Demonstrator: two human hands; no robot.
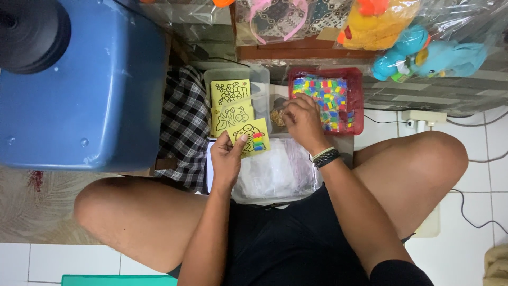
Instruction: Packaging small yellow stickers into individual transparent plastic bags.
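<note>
Soft, even indoor light fills the head view, moderately bright, with no hard shadows; only a dim patch lies under the blue plastic tub (90, 90) and between the crossed legs. Glare streaks the clear plastic wrapping (455, 16) over the toys at the top right, and a pale sheen sits on the white floor tiles (476, 180). The wide lens bends straight lines near the edges, the black round object (32, 32) at the top left corner is close and soft, and the middle is fairly sharp.
</note>
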